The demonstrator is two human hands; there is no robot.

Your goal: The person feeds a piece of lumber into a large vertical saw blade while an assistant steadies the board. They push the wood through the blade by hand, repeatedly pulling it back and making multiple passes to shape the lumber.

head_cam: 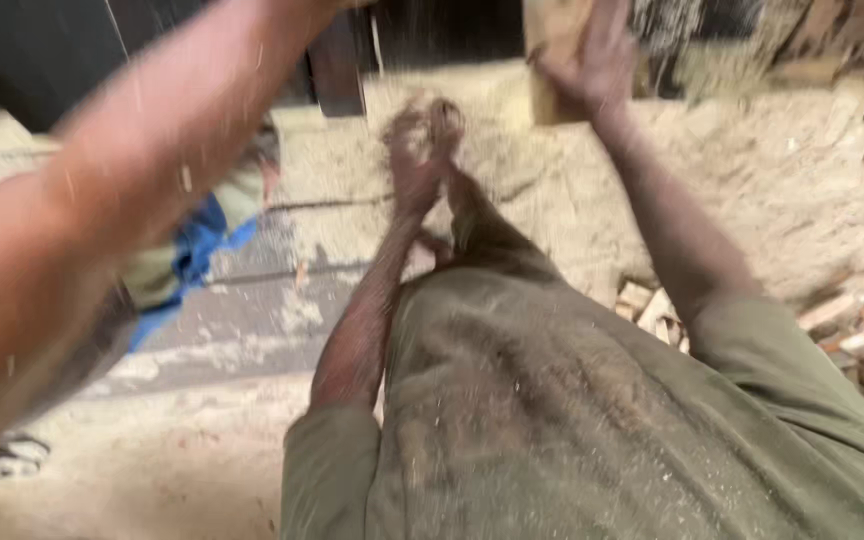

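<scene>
Own left forearm point(132, 170) blurred, raised towards the top edge; left hand cut off there, grip impossible to tell. No sight of the right hand. Ahead and to the right of that arm, co-worker's hand point(592, 55) clasped on a pale wooden block point(552, 70), over sawdust-covered floor point(752, 180); co-worker's other hand point(422, 135) lower, fingers bunched.

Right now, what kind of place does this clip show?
Probably a woodworking or sawmill yard: sawdust blankets the ground, wood offcuts lie scattered, and the right hand holds a wooden block.
</scene>
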